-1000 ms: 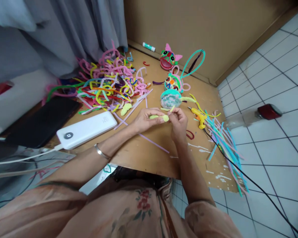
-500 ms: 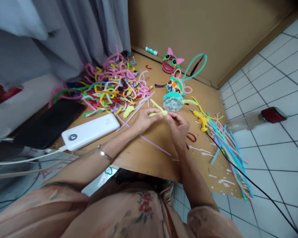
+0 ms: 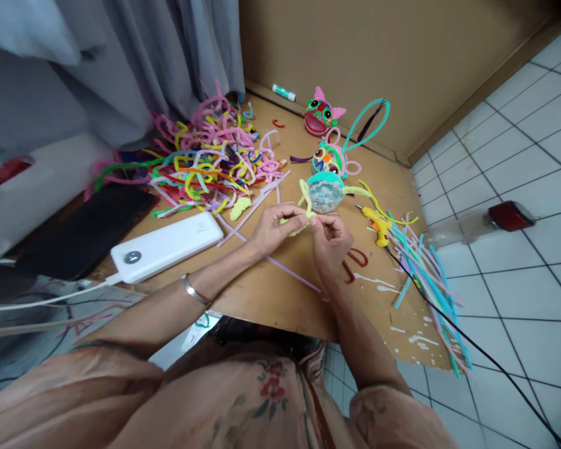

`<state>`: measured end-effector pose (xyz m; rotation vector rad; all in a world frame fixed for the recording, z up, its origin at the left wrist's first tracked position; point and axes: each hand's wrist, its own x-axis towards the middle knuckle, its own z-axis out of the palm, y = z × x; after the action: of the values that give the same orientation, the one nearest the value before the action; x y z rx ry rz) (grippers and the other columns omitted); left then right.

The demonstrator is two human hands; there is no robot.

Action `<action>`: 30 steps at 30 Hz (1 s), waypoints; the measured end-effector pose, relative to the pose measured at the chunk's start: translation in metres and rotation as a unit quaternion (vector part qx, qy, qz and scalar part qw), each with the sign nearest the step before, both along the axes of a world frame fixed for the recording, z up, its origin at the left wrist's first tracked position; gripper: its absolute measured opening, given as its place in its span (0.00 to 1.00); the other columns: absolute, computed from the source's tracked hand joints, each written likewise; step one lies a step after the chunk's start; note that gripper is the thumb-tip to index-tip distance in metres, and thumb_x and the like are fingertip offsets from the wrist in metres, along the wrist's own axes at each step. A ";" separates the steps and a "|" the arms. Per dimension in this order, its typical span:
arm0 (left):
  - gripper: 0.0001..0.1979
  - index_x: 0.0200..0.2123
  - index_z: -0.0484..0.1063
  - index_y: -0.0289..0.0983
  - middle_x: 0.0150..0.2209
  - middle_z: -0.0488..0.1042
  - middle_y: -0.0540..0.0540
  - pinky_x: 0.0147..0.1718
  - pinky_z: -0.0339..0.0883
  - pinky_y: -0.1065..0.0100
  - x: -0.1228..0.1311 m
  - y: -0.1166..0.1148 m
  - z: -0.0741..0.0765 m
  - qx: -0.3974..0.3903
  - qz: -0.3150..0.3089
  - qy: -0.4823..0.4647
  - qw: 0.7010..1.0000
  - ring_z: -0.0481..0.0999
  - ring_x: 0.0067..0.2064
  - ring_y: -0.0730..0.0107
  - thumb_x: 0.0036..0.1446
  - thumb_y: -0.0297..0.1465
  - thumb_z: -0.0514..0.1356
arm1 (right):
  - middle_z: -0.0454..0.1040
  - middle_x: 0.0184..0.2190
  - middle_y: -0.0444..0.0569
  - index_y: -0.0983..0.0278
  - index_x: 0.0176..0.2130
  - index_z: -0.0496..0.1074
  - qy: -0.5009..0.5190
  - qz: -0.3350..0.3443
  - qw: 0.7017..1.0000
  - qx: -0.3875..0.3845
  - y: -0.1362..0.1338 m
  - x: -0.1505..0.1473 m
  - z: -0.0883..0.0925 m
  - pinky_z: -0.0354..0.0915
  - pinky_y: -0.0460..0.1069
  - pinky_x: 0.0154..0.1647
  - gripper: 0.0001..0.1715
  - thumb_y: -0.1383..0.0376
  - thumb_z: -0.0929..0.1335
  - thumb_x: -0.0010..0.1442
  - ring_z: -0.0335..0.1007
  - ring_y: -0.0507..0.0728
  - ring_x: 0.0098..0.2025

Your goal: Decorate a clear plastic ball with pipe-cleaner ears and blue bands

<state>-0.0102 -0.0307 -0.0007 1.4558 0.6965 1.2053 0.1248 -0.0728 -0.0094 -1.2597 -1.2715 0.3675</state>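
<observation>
Between my two hands is a pale yellow pipe cleaner [image 3: 306,194], bent, with a loop standing up above the fingertips. My left hand [image 3: 280,231] pinches it from the left, and my right hand [image 3: 331,240] pinches it from the right, the fingertips meeting. Just beyond them sits a pipe-cleaner figure with a round teal-rimmed base [image 3: 325,192], a colourful face [image 3: 330,161] and a tall teal loop [image 3: 381,128]. A fuzzy pale yellow piece [image 3: 240,208] lies to the left of my left hand. Red-handled scissors [image 3: 355,259], partly hidden, lie beside my right wrist.
A tangled heap of pipe cleaners [image 3: 210,162] covers the back left. A white power bank [image 3: 168,246] and a black tablet-like slab [image 3: 86,231] lie left. Rightward are a yellow glue gun [image 3: 378,224] with its cord and straight pipe cleaners [image 3: 425,280]. Another face figure [image 3: 318,115] stands behind.
The pale yellow pipe cleaner's free end, earlier pointing up and left, now curves up into a loop above my fingertips. Both hands stay nearly in place.
</observation>
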 end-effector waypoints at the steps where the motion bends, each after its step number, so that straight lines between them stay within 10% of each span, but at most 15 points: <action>1: 0.16 0.24 0.76 0.35 0.24 0.71 0.49 0.32 0.62 0.68 0.001 0.000 0.000 -0.007 0.005 -0.001 1.000 0.67 0.28 0.72 0.52 0.43 0.65 | 0.72 0.27 0.42 0.62 0.30 0.72 -0.011 -0.004 1.000 0.006 0.000 -0.001 -0.001 0.66 0.49 0.39 0.11 0.57 0.69 0.59 0.68 0.53 0.32; 8: 0.15 0.24 0.76 0.34 0.24 0.73 0.49 0.32 0.62 0.69 0.003 0.008 -0.006 -0.026 0.056 0.015 0.998 0.67 0.28 0.74 0.49 0.42 0.66 | 0.74 0.30 0.46 0.62 0.32 0.72 -0.144 0.010 0.989 -0.028 -0.005 0.015 0.001 0.65 0.50 0.39 0.10 0.60 0.66 0.64 0.68 0.55 0.33; 15: 0.17 0.27 0.77 0.34 0.26 0.76 0.47 0.33 0.64 0.69 0.002 0.013 -0.008 0.016 0.042 0.051 0.998 0.69 0.29 0.73 0.52 0.43 0.64 | 0.75 0.44 0.61 0.69 0.45 0.74 -0.481 -0.114 0.818 -0.294 -0.055 0.074 -0.009 0.63 0.53 0.47 0.14 0.72 0.62 0.62 0.70 0.62 0.44; 23: 0.14 0.30 0.81 0.35 0.29 0.77 0.47 0.35 0.65 0.69 0.000 0.017 -0.015 0.130 0.000 0.094 0.987 0.72 0.30 0.72 0.57 0.40 0.61 | 0.75 0.42 0.60 0.64 0.56 0.72 -0.518 -0.086 0.764 -0.375 -0.065 0.083 0.005 0.61 0.51 0.40 0.22 0.69 0.63 0.63 0.70 0.60 0.38; 30: 0.13 0.32 0.82 0.37 0.31 0.78 0.46 0.37 0.67 0.69 0.002 0.016 -0.017 0.140 -0.066 0.086 0.984 0.75 0.32 0.71 0.58 0.38 0.62 | 0.71 0.33 0.47 0.64 0.53 0.75 -0.123 0.050 0.953 -0.273 -0.070 0.092 0.005 0.64 0.50 0.36 0.28 0.62 0.70 0.52 0.65 0.54 0.32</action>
<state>-0.0078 -0.0151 -0.0173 1.8278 0.5508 1.1149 0.2164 -0.1427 -0.0047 -1.7529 -1.5058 0.6856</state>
